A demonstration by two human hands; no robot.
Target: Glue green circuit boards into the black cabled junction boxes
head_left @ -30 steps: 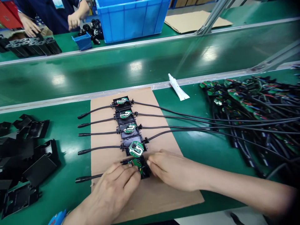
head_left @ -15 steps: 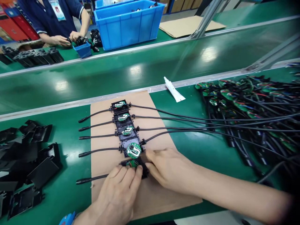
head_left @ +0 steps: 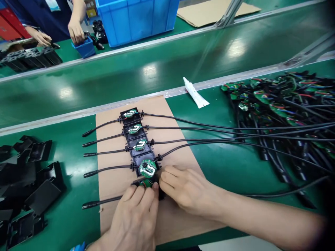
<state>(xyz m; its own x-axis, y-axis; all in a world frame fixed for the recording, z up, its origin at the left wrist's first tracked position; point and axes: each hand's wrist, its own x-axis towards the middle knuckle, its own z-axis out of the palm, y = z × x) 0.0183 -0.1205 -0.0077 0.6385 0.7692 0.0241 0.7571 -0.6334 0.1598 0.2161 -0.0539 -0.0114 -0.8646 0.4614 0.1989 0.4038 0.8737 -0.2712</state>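
Observation:
On a cardboard sheet (head_left: 180,223), several black plastic housings form a column, each bearing a green circuit board (head_left: 148,168) with a white bead on top and cables out both sides. My left hand (head_left: 136,212) is closed over the nearest housing (head_left: 136,182), fingertips on its circuit board (head_left: 145,183). My right hand (head_left: 183,188) has its fingers bent together at that housing's right end, where a black cable (head_left: 282,193) comes out from behind my forearm. What lies under the right fingertips is hidden. A cable with a plug (head_left: 90,204) runs out left of my left hand.
Loose black housings (head_left: 44,195) are heaped at left. Wired boards and cables (head_left: 282,104) pile up at right. A white tube (head_left: 195,93) lies by the metal rail. Across the green belt, a person's hand (head_left: 75,32) reaches into a small blue bin (head_left: 85,48) beside a large blue crate (head_left: 138,24).
The view has shifted slightly. My right fingers have curled in closer to the nearest housing, while my left hand stays on it. The co-worker's hands have moved apart, one into the small bin.

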